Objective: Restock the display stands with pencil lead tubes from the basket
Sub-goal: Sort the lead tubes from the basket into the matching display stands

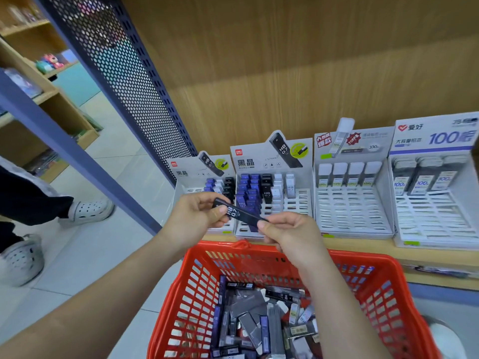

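Grip: left hand (197, 216) and right hand (285, 235) pinch black tube (239, 213) marked HB 0.7.

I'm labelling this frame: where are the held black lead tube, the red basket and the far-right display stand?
black lead tube (236, 212): head view, printed middle.
red basket (363, 257): head view, bare right rim.
far-right display stand (435, 139): head view, header card.

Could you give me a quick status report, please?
Left hand, right hand: each pinches one end of black HB 0.7 lead tube. Held between red basket and display stands. Nothing blocks stands.
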The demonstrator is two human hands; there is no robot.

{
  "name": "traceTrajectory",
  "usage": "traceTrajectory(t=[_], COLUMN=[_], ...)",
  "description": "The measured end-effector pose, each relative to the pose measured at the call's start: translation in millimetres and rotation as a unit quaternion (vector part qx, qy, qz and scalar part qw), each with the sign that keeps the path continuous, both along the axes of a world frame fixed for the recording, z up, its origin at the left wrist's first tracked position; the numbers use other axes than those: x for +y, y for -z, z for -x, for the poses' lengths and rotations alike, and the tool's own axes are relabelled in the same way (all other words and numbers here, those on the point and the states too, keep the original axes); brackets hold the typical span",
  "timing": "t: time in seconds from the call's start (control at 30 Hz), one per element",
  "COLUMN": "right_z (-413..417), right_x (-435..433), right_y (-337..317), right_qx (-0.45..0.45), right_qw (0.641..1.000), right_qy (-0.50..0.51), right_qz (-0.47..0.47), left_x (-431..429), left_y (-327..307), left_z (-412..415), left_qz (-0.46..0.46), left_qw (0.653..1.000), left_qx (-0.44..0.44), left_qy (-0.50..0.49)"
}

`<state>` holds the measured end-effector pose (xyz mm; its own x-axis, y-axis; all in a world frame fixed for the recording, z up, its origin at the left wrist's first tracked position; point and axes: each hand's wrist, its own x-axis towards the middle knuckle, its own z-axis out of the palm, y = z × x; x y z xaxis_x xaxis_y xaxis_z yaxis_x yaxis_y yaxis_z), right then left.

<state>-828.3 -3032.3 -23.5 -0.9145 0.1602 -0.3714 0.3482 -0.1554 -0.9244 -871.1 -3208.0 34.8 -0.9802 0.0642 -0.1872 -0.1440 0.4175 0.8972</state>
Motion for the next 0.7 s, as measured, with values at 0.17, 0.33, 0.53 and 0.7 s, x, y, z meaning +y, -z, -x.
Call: traceTrajectory(t=[0.17,0.33,0.53,0.7], right_z=[-6,-21,-31,-28], right_x=[33,52,48,36], right_y=[23,44,63,63], right_qx=[-0.009,0.002,0.013,0.031], right_qw=[0.969,0.940,0.890,0.887], right_qy=[0.050,-0.048,-0.132,-0.096], right_qz=[-0.243,-0.337,-0.436,-0.451], left_x=[-8,5,6,-11], left_y=[-8,-7,-1,9], left_z=[14,22,35,38], left_qz=[0.086,0.128,0.231,0.295], left_qw=[0.989,0.975,0.936,0.920], left_qx=[0.102,0.180,0.263,0.255], left_qy=[-0.064,-0.002,0.026,0.043])
